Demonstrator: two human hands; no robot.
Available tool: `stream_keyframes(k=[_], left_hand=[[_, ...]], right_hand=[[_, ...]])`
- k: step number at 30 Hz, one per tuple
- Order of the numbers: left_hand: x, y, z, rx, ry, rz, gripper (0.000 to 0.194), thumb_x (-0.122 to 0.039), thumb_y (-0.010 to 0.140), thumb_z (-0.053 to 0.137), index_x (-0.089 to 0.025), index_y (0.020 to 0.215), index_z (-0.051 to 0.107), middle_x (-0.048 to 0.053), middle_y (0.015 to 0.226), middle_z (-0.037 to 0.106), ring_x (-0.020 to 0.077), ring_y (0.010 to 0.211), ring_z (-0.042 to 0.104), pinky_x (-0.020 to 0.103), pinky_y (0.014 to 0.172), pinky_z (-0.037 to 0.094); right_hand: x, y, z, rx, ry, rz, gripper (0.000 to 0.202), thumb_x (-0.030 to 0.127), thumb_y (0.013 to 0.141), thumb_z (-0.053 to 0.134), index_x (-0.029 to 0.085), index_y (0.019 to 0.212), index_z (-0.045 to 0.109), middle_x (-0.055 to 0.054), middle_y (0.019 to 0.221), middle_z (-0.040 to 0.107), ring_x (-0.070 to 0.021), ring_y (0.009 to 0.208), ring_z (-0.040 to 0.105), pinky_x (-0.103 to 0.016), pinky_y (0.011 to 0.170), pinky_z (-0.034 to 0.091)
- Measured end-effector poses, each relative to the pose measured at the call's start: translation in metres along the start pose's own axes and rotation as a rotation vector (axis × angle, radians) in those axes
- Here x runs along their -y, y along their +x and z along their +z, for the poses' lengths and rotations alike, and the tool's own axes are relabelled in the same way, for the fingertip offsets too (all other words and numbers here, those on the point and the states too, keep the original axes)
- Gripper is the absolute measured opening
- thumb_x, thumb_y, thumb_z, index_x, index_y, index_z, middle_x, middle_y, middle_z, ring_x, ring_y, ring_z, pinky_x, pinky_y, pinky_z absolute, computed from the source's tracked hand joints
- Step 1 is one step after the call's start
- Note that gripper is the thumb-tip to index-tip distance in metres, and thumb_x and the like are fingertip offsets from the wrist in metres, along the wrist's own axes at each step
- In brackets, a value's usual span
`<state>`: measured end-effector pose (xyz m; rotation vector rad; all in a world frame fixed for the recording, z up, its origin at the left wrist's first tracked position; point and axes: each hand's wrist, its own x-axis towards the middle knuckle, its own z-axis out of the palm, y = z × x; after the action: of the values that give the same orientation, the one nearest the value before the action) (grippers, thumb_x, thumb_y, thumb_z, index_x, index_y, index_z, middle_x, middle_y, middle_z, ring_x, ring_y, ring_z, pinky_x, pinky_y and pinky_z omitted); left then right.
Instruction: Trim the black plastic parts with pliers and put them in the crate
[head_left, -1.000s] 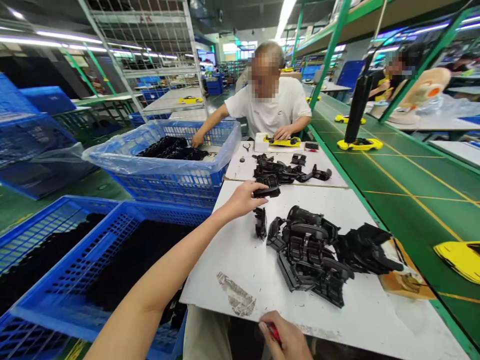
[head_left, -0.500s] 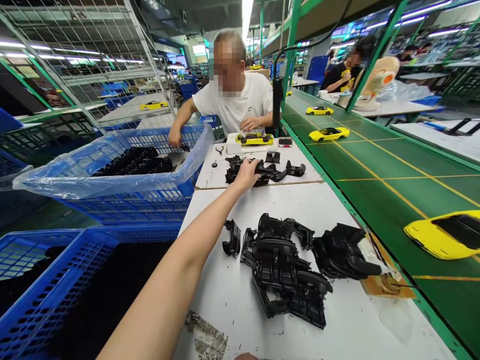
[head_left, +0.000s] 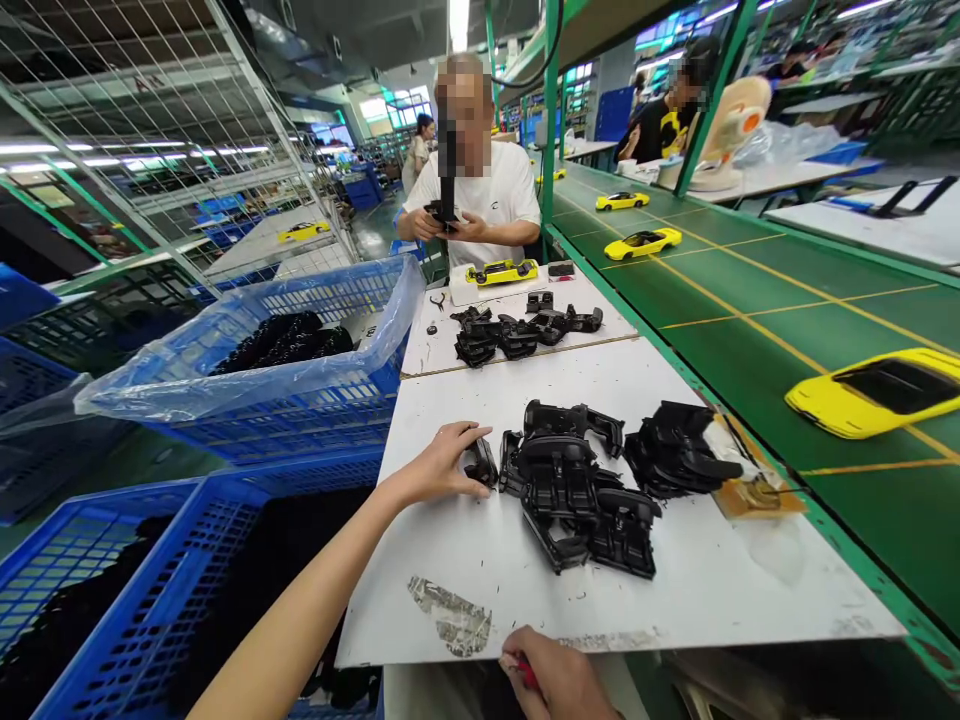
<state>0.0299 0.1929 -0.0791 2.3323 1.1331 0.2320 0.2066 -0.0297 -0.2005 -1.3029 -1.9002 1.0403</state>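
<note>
where left hand (head_left: 439, 465) curls — part (head_left: 484, 463) (black)

Blk parts (head_left: 562, 480): 10+. Yel. cars (head_left: 881, 395): 4+ on belt (head_left: 720, 370), 1 on far bench (head_left: 439, 352). Fan (head_left: 727, 125): 1.

From where I stand, the one camera sits on the worker's head, looking forward and down along the white bench (head_left: 675, 590). The left hand (head_left: 444, 462) lies ahead of it, near the middle of the view; the right hand (head_left: 559, 678) is close beneath, cut by the bottom edge. The view is wide: it takes in blue crates (head_left: 292, 425) on the left, a green conveyor belt (head_left: 735, 345) running away on the right and, farther off, a co-worker (head_left: 499, 190) facing the camera, with a ceiling light (head_left: 459, 25) at the top edge.
</note>
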Motion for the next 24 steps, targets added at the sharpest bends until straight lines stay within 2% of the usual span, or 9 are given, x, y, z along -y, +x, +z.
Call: stream_keyframes(k=[4, 6, 9, 12, 14, 16, 19, 21, 24], left_hand=[[-0.008, -0.034, 0.007, -0.181, -0.072, -0.037, 0.061, -0.038, 0.065, 0.076, -0.02, 0.12, 0.057, 0.013, 0.122, 0.052, 0.0308, 0.117, 0.047, 0.049, 0.103, 0.037], [-0.019, -0.056, 0.01, -0.281, -0.273, -0.1, 0.057, -0.04, 0.068, 0.074, -0.021, 0.119, 0.056, 0.011, 0.12, 0.054, 0.0283, 0.114, 0.05, 0.046, 0.1, 0.04], [-0.04, -0.096, 0.023, -0.355, -0.741, -0.174, 0.062, -0.052, 0.071, 0.069, -0.022, 0.122, 0.053, 0.009, 0.117, 0.057, 0.0263, 0.109, 0.053, 0.043, 0.098, 0.042], [-0.065, -0.132, 0.05, -0.265, -1.319, -0.21, 0.061, -0.062, 0.075, 0.061, -0.021, 0.12, 0.056, 0.01, 0.114, 0.06, 0.0251, 0.105, 0.056, 0.041, 0.094, 0.046], [-0.082, -0.148, 0.069, -0.195, -1.65, -0.284, 0.057, -0.062, 0.078, 0.058, -0.019, 0.116, 0.06, 0.012, 0.115, 0.061, 0.0236, 0.103, 0.058, 0.04, 0.092, 0.048], [-0.095, -0.158, 0.085, -0.134, -1.87, -0.378, 0.058, -0.064, 0.079, 0.055, -0.018, 0.113, 0.062, 0.014, 0.115, 0.062, 0.0216, 0.1, 0.061, 0.038, 0.091, 0.049], [-0.105, -0.168, 0.1, -0.065, -2.015, -0.431, 0.066, -0.069, 0.081, 0.044, -0.017, 0.118, 0.061, 0.014, 0.117, 0.062, 0.0203, 0.098, 0.063, 0.035, 0.092, 0.049], [-0.105, -0.175, 0.105, -0.003, -1.99, -0.417, 0.073, -0.073, 0.081, 0.037, -0.017, 0.123, 0.058, 0.015, 0.118, 0.062, 0.0219, 0.098, 0.064, 0.035, 0.091, 0.05], [-0.102, -0.187, 0.109, 0.066, -1.816, -0.399, 0.078, -0.076, 0.079, 0.034, -0.019, 0.128, 0.054, 0.016, 0.119, 0.061, 0.0255, 0.099, 0.064, 0.039, 0.087, 0.052]], right_hand=[[0.021, 0.001, -0.015, 0.007, 0.016, -0.017, 0.024, 0.033, 0.094, 0.035, 0.021, 0.084, 0.054, 0.003, 0.06, 0.053, -0.01, 0.051, 0.046, -0.02, 0.051, 0.034], [0.03, 0.0, -0.021, -0.051, 0.055, 0.009, 0.026, 0.036, 0.094, 0.038, 0.021, 0.083, 0.056, 0.003, 0.059, 0.053, -0.0105, 0.052, 0.048, -0.021, 0.054, 0.037], [0.041, -0.002, -0.03, -0.246, 0.134, 0.101, 0.027, 0.042, 0.092, 0.045, 0.02, 0.088, 0.06, 0.001, 0.067, 0.061, -0.0121, 0.06, 0.054, -0.022, 0.06, 0.043], [0.052, -0.002, -0.041, -0.367, 0.169, 0.115, 0.032, 0.045, 0.086, 0.054, 0.019, 0.105, 0.058, -0.004, 0.087, 0.066, -0.0112, 0.057, 0.052, -0.024, 0.06, 0.046], [0.057, -0.002, -0.045, -0.368, 0.162, 0.084, 0.042, 0.047, 0.083, 0.058, 0.018, 0.114, 0.055, -0.007, 0.096, 0.065, -0.0089, 0.05, 0.046, -0.025, 0.055, 0.046], [0.06, -0.001, -0.044, -0.348, 0.15, 0.08, 0.046, 0.048, 0.082, 0.059, 0.018, 0.118, 0.054, -0.008, 0.099, 0.065, -0.0088, 0.05, 0.046, -0.025, 0.054, 0.047], [0.062, -0.005, -0.038, -0.347, 0.173, 0.1, 0.044, 0.048, 0.083, 0.057, 0.019, 0.115, 0.056, -0.009, 0.1, 0.066, -0.0158, 0.072, 0.06, -0.029, 0.071, 0.051], [0.063, -0.009, -0.033, -0.37, 0.214, 0.126, 0.041, 0.05, 0.082, 0.058, 0.019, 0.11, 0.057, -0.009, 0.1, 0.066, -0.0205, 0.089, 0.062, -0.032, 0.08, 0.051], [0.065, -0.017, -0.03, -0.367, 0.274, 0.214, 0.04, 0.053, 0.081, 0.058, 0.019, 0.102, 0.059, -0.007, 0.086, 0.065, -0.0212, 0.083, 0.062, -0.03, 0.069, 0.052]])
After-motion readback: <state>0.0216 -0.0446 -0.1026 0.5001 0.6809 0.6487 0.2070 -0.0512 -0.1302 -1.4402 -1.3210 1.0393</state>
